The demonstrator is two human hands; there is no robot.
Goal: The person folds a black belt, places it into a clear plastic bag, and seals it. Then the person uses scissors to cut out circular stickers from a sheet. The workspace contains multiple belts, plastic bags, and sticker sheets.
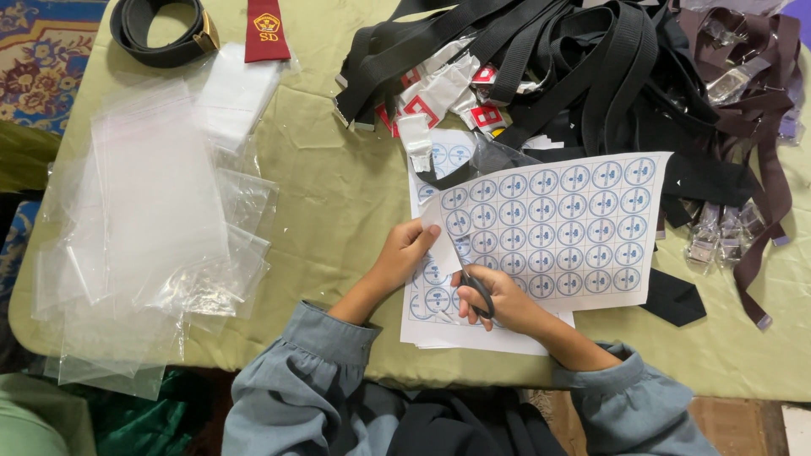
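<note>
A white paper sheet (557, 228) printed with rows of blue round emblems is lifted off the table. My left hand (404, 253) pinches its near left edge. My right hand (498, 300) grips black-handled scissors (475, 287), whose blades point up into the sheet's left side. Under both hands lies a stack of similar printed sheets (473, 333) on the olive-green tablecloth (338, 194).
Clear plastic bags (152, 219) are heaped at the left. Black and dark brown straps (591, 76) with clear clips pile up at the back right, with small red-and-white badges (422, 105) among them. A coiled black belt (160, 34) and a dark red tie (267, 29) lie at the back left.
</note>
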